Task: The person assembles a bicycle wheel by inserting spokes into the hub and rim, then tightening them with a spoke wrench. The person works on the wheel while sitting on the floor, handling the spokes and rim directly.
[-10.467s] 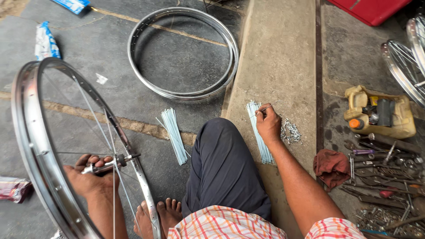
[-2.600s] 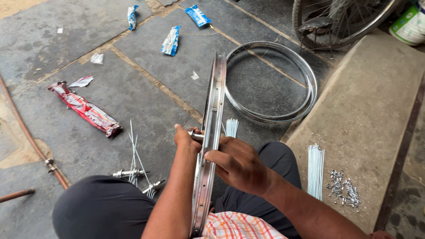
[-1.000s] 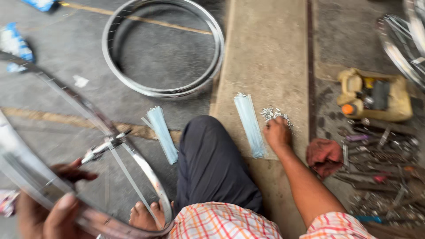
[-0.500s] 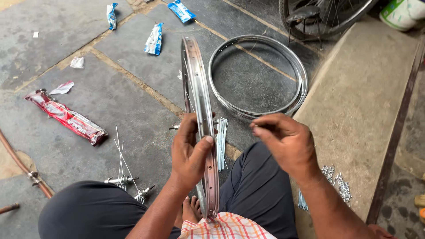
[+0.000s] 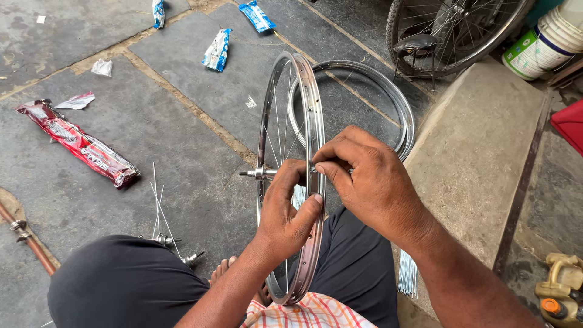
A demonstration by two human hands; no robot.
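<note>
Between my knees, approx centre of view, the bicycle wheel rim (image 5: 313, 115) stood upright & edge-on to me, thin spokes running to its hub axle (image 5: 258, 174); my left hand (image 5: 286, 212) was clamped round the rim's near edge, thumb pressed to the metal; my right hand (image 5: 371, 182) sat right beside it, thumb & forefinger pinched shut at the rim on sth too small to make out. Behind it a bare second rim (image 5: 388, 100) lay flat on the stone floor; loose spokes (image 5: 159, 203) lay left of my leg; a red wrapper (image 5: 79, 146) farther left.
</note>
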